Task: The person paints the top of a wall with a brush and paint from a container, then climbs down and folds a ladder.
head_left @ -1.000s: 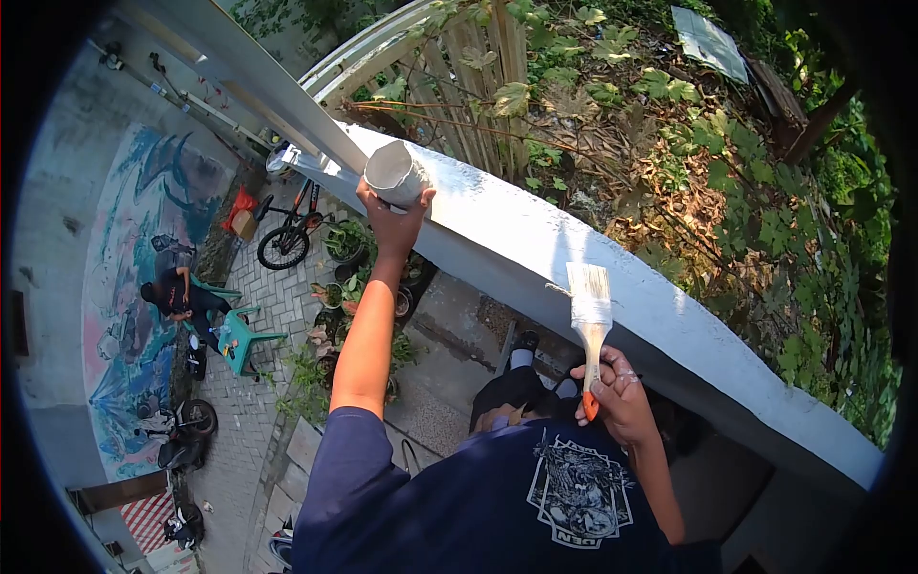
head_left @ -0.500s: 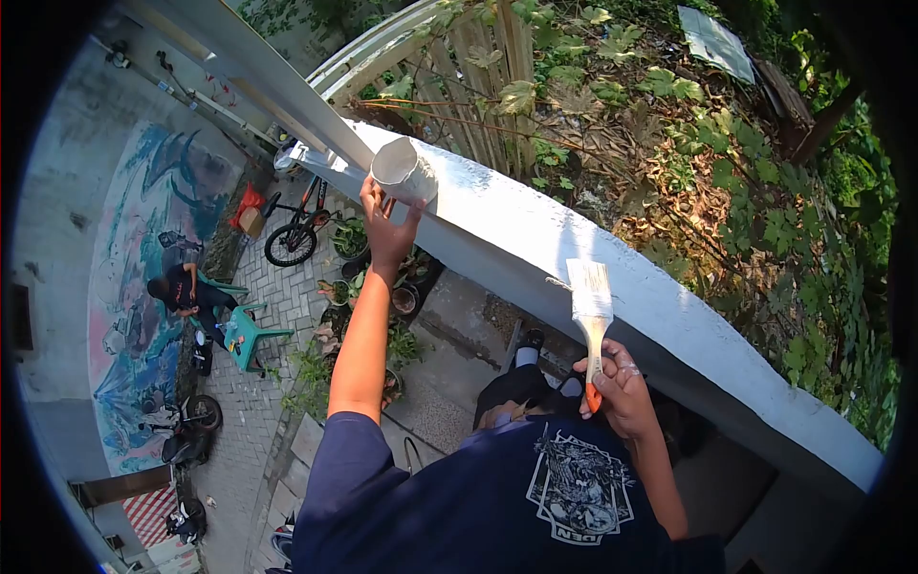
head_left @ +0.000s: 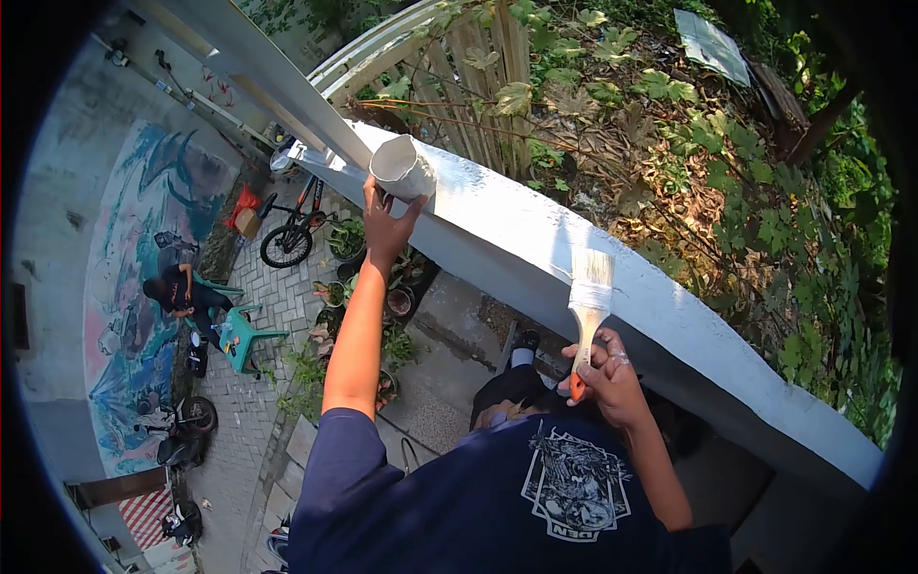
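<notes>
brush nearer ledge, left hand on cup, shirt reads "den"

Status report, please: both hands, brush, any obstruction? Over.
Left hand grips white cup at wall top. Right hand holds brush, bristles at wall. Vines beyond wall, clear of brush.

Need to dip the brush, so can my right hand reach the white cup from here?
Probably yes. The right hand holds the brush at the wall top; the white cup is held further along it by the left hand, with only bare wall between.
</notes>
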Tool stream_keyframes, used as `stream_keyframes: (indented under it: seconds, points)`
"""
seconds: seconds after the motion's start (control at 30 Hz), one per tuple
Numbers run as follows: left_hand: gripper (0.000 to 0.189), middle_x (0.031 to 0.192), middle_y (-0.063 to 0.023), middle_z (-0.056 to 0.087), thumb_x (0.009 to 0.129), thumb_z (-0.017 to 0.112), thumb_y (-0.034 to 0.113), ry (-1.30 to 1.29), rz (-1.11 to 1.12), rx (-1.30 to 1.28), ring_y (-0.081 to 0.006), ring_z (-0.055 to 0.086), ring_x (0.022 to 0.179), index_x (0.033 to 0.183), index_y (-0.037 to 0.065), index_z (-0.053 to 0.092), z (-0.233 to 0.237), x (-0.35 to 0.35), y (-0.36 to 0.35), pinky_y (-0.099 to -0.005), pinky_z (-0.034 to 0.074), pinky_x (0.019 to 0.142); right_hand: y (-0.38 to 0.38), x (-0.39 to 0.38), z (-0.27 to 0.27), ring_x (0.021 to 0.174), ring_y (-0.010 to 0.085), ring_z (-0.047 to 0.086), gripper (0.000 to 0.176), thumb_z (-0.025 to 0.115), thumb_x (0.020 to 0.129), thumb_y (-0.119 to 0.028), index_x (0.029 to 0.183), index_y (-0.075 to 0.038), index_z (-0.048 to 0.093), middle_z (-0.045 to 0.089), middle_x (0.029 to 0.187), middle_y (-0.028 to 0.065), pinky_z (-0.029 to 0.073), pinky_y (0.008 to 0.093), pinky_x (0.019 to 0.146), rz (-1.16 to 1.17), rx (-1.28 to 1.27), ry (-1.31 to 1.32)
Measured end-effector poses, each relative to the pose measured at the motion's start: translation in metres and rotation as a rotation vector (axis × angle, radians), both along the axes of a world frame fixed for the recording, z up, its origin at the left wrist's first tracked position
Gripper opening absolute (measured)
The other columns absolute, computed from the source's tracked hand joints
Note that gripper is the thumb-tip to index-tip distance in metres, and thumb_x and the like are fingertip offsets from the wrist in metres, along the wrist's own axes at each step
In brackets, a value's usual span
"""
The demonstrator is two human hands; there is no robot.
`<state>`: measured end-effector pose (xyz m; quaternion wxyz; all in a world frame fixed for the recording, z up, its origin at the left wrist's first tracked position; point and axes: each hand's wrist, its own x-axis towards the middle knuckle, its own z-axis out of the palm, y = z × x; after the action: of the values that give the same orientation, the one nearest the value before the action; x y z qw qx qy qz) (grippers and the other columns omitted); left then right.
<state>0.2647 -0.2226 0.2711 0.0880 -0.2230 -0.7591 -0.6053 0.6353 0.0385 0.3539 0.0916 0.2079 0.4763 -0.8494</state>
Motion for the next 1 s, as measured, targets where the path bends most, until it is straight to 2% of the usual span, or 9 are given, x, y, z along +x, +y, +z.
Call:
stream_keyframes:
  seconds: [0.1, 0.2, 0.27, 0.4, 0.5, 0.67, 0.8, 0.87, 1.0]
  points:
    - [0.091, 0.136, -0.0196, 0.050, 0.078, 0.086, 0.017, 0.068, 0.031, -0.039, -0.0283, 0.055, 0.125, 0.145, 0.001, 0.027, 0.003, 0.009, 0.003, -0.0415, 0.046, 0.106, -0.011, -0.024, -0.006, 0.094, 0.0264, 0.070, 0.061, 0.056, 0.094, -0.001, 0.142, -0.005, 0.019, 0.055, 0.131, 0.0215, 0.064, 0.0374, 0.071, 0.000, -0.090, 0.003]
    - [0.073, 0.130, -0.0153, 0.053, 0.087, 0.078, 0.017, 0.154, 0.260, -0.090, -0.0237, 0.057, 0.119, 0.140, 0.003, 0.030, 0.017, 0.039, 0.012, -0.0346, 0.049, 0.099, -0.026, -0.052, 0.000, 0.099, 0.0264, 0.068, 0.062, 0.053, 0.093, 0.004, 0.143, -0.005, 0.017, 0.052, 0.135, 0.0217, 0.065, 0.0395, 0.075, -0.016, -0.155, 0.032]
    - [0.055, 0.116, -0.0132, 0.060, 0.096, 0.069, 0.023, -0.150, 0.297, 0.233, -0.0189, 0.064, 0.103, 0.135, 0.002, 0.036, 0.024, 0.072, 0.017, -0.0305, 0.054, 0.088, -0.036, -0.067, -0.006, 0.102, 0.0261, 0.067, 0.058, 0.052, 0.094, 0.004, 0.141, -0.003, 0.020, 0.052, 0.135, 0.0218, 0.065, 0.0391, 0.076, -0.031, -0.148, 0.067]
    - [0.040, 0.091, -0.0069, 0.066, 0.103, 0.057, 0.034, -0.897, -0.337, -0.021, -0.0124, 0.066, 0.077, 0.123, 0.001, 0.049, 0.070, 0.155, 0.020, -0.0246, 0.056, 0.070, -0.056, -0.096, -0.013, 0.105, 0.0194, 0.065, 0.050, 0.058, 0.095, -0.001, 0.138, 0.000, 0.032, 0.056, 0.133, 0.0183, 0.060, 0.0336, 0.085, -0.124, -0.055, 0.139]
    - [0.034, 0.097, -0.0088, 0.068, 0.104, 0.055, 0.031, -0.995, -0.520, -0.062, -0.0126, 0.068, 0.081, 0.120, 0.001, 0.055, 0.076, 0.188, 0.023, -0.0258, 0.057, 0.072, -0.064, -0.117, -0.032, 0.104, 0.0176, 0.064, 0.047, 0.063, 0.093, -0.005, 0.132, 0.002, 0.038, 0.060, 0.127, 0.0166, 0.055, 0.0335, 0.091, -0.133, -0.016, 0.210]
    - [0.027, 0.086, -0.0065, 0.067, 0.103, 0.057, 0.025, -0.801, -0.355, 0.025, -0.0113, 0.067, 0.075, 0.110, -0.001, 0.061, 0.073, 0.184, 0.023, -0.0247, 0.057, 0.072, -0.069, -0.147, -0.029, 0.105, 0.0176, 0.063, 0.048, 0.068, 0.090, -0.009, 0.128, 0.003, 0.040, 0.063, 0.122, 0.0156, 0.051, 0.0327, 0.094, -0.047, 0.055, 0.220]
    - [0.028, 0.086, -0.0047, 0.066, 0.102, 0.059, 0.025, -0.782, -0.252, 0.172, -0.0106, 0.066, 0.074, 0.112, -0.001, 0.061, 0.041, 0.157, 0.025, -0.0232, 0.057, 0.070, -0.073, -0.153, -0.041, 0.103, 0.0163, 0.063, 0.056, 0.071, 0.090, -0.013, 0.134, -0.001, 0.039, 0.064, 0.123, 0.0156, 0.053, 0.0327, 0.090, -0.081, 0.164, 0.208]
    - [0.027, 0.087, -0.0043, 0.066, 0.102, 0.059, 0.025, -0.788, -0.241, 0.184, -0.0105, 0.066, 0.074, 0.112, -0.001, 0.061, 0.030, 0.144, 0.027, -0.0222, 0.056, 0.070, -0.061, -0.131, -0.051, 0.102, 0.0158, 0.063, 0.055, 0.070, 0.092, -0.015, 0.136, -0.004, 0.039, 0.065, 0.122, 0.0144, 0.054, 0.0316, 0.086, -0.055, 0.167, 0.234]
    - [0.025, 0.087, -0.0036, 0.065, 0.103, 0.058, 0.024, -0.817, -0.160, 0.228, -0.0102, 0.066, 0.075, 0.111, 0.000, 0.061, 0.007, 0.119, 0.033, -0.0209, 0.056, 0.069, -0.033, -0.064, -0.072, 0.095, 0.0151, 0.065, 0.044, 0.063, 0.099, -0.019, 0.134, -0.003, 0.041, 0.067, 0.116, 0.0123, 0.055, 0.0295, 0.079, 0.194, 0.009, -0.062]
